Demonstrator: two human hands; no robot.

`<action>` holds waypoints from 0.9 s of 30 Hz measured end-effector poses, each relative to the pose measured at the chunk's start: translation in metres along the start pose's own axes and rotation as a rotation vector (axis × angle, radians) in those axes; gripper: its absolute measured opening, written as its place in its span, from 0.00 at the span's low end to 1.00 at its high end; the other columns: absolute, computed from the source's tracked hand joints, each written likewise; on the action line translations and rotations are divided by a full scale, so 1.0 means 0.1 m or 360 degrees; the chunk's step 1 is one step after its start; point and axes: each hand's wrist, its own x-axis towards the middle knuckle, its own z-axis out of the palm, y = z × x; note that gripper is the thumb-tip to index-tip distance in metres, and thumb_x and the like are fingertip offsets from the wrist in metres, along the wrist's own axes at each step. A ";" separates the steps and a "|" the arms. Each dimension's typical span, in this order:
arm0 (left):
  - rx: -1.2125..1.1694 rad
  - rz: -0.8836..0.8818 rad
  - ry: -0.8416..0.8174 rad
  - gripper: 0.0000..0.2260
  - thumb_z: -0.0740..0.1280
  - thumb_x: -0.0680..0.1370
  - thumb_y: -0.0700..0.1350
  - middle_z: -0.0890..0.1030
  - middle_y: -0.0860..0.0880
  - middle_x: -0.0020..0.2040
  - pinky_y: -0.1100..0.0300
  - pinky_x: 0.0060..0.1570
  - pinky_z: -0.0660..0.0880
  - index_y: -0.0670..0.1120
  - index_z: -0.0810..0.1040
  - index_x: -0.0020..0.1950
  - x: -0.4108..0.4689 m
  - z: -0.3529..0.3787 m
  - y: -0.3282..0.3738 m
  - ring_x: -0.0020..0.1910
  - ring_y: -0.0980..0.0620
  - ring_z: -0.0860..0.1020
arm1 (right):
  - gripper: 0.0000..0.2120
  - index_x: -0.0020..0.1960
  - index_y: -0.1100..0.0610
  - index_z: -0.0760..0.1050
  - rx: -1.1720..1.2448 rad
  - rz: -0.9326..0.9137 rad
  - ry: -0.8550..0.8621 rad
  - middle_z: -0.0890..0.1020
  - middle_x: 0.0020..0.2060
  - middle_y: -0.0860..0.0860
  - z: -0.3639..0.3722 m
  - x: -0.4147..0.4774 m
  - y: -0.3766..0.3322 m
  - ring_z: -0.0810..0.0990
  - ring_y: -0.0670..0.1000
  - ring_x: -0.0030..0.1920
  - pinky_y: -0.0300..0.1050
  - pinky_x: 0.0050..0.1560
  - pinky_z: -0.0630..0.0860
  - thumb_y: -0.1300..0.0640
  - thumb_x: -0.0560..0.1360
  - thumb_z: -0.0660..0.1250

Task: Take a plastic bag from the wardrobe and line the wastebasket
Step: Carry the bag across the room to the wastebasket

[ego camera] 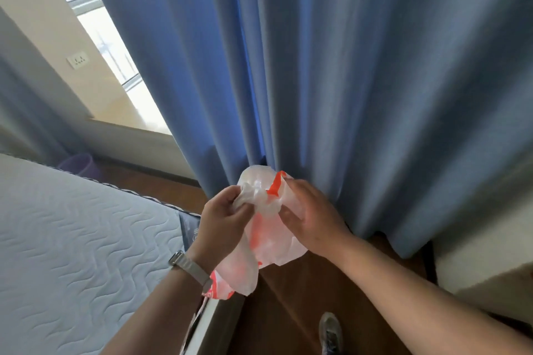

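Between the bed's right edge and the curtain (346,81), I have the bag (268,228) up in both hands, over the wood floor (302,297). My left hand (222,222) is closed on a bunched bit of the white-and-orange plastic near its top; my right hand (311,216) is curled around the other side, fingers pinching the film, thumb pressed in. The bag hangs crumpled below them, its lower end trailing past my left wrist and the watch (187,266).

I judge the fetching part done: the bag is out and in hand, and I am now working it open, looking for the mouth. The bin (79,166), a purple one, stands well apart, on the floor beyond the bed's far edge, under the window (95,34); I cannot tell if it is bare inside.

Next I need to part the two layers, shake the bag open, then walk round the bed's corner to the bin and fold the rim over it. Thin film clings, so the pinch must slide, not tug.
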 end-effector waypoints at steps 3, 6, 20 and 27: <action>0.0043 -0.0018 0.0052 0.04 0.69 0.74 0.38 0.79 0.45 0.36 0.65 0.34 0.72 0.47 0.80 0.42 0.39 0.26 0.11 0.33 0.57 0.74 | 0.29 0.76 0.44 0.56 0.0002 -0.0020 -0.0056 0.67 0.71 0.43 -0.23 0.39 0.27 0.66 0.46 0.70 0.53 0.68 0.69 0.41 0.78 0.59; 0.0146 -0.0006 0.0174 0.08 0.69 0.71 0.42 0.80 0.54 0.35 0.64 0.36 0.72 0.56 0.79 0.41 0.71 0.37 0.12 0.34 0.57 0.74 | 0.28 0.76 0.46 0.58 0.0048 -0.0076 -0.0117 0.67 0.71 0.45 -0.41 0.74 0.46 0.67 0.47 0.69 0.51 0.68 0.68 0.43 0.78 0.60; 0.0173 -0.0184 0.0434 0.09 0.66 0.67 0.48 0.76 0.43 0.33 0.63 0.34 0.68 0.43 0.78 0.41 1.48 0.26 -0.07 0.33 0.55 0.70 | 0.27 0.75 0.45 0.58 0.0108 -0.0271 -0.0349 0.66 0.71 0.43 -0.28 1.94 0.50 0.67 0.46 0.68 0.43 0.64 0.66 0.43 0.79 0.60; 0.0142 -0.0226 0.0577 0.17 0.65 0.67 0.51 0.75 0.35 0.36 0.53 0.35 0.69 0.36 0.76 0.41 1.95 -0.10 -0.49 0.34 0.51 0.70 | 0.29 0.74 0.40 0.56 0.0062 -0.0359 -0.0511 0.67 0.69 0.43 0.18 2.68 0.37 0.69 0.48 0.67 0.56 0.63 0.73 0.34 0.76 0.55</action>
